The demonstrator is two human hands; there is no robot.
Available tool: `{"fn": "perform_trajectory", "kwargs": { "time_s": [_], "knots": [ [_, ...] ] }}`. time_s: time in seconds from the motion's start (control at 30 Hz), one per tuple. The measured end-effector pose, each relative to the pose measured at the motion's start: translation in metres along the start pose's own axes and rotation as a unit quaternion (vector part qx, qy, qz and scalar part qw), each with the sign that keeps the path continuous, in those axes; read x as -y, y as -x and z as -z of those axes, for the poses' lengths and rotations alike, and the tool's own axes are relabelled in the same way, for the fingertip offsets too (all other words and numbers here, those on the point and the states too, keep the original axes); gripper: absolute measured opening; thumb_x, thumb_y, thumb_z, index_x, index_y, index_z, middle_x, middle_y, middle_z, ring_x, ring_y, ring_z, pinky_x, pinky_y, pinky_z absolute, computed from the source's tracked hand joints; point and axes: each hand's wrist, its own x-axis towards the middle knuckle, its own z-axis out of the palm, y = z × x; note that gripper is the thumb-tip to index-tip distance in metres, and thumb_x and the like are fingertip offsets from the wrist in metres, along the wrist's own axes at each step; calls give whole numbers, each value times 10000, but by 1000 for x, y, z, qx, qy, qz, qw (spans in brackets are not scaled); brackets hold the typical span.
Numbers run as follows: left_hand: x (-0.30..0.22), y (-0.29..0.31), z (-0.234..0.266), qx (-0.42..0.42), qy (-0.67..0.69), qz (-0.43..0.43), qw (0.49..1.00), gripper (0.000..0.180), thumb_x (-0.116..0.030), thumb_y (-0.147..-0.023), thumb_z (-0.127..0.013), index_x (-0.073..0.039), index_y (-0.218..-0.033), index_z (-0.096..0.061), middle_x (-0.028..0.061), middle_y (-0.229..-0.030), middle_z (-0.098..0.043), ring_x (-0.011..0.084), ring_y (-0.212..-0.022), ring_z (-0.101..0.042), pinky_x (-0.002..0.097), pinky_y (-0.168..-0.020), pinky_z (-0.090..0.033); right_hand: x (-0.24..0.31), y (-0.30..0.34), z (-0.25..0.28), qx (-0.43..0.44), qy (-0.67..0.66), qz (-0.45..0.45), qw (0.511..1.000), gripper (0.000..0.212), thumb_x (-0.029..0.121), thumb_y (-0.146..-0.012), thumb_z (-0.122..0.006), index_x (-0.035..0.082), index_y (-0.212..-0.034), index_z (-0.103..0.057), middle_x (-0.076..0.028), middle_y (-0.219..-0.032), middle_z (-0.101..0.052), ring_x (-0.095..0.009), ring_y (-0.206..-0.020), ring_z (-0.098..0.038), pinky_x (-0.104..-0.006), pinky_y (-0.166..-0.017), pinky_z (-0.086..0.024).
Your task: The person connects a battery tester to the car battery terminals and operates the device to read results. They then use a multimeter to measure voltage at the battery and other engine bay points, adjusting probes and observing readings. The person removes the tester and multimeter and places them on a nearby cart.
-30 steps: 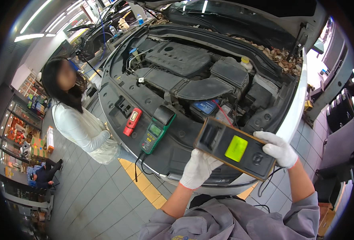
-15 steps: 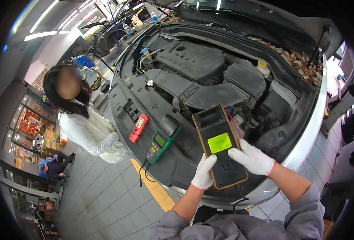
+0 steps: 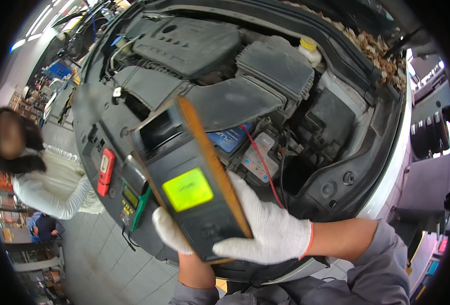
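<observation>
Over the front of an open engine bay, I hold a large handheld battery tester (image 3: 199,223), black with worn orange edges and a lit yellow-green screen. My left hand (image 3: 171,233), in a white knit glove, grips its lower left side. My gloved right hand (image 3: 273,229) is wrapped round the right edge, thumb across the lower face. Behind the tester, a car battery (image 3: 260,157) with a blue and pale top is partly hidden. A red cable (image 3: 263,168) runs past it beside a black one. The tester's underside and my left fingertips are out of sight.
On the front panel to the left lie a red handheld device (image 3: 105,172) and a green-edged tester (image 3: 132,203). A person in white (image 3: 57,188) stands close by on the left. Beyond are the engine cover (image 3: 189,46), a yellow-capped reservoir (image 3: 309,51) and dry leaves (image 3: 382,66).
The tester is now closer to the view, tilted, and left of where it was. My right hand has shifted further round its edge. The battery and red cable show more plainly.
</observation>
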Motion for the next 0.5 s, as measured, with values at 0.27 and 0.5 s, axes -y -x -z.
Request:
{"fn": "perform_trajectory", "kwargs": {
  "time_s": [0.27, 0.5],
  "knots": [
    [-8, -15, -35, 141, -38, 59, 987, 919, -693, -1017, -514, 10, -1590, -368, 220, -1218, -618, 341, -1173, -633, 470, -1126, -474, -15, 3, -1, 134, -64, 32, 988, 1244, 632, -964, -694, -75, -1678, 38, -344, -1723, -183, -465, -1292, -635, -432, -1033, -567],
    [-15, -28, -56, 107, 34, 193, 975, 771, -633, -1035, -502, -12, -1479, -394, 194, -1164, -613, 324, -1105, -629, 455, -1062, -478, -19, 12, 4, 71, 3, 110, 991, 1157, 656, -968, -662, -88, -1653, -101, -323, -1606, -415, -389, -742, -713, -394, -551, -580]
  ]
}}
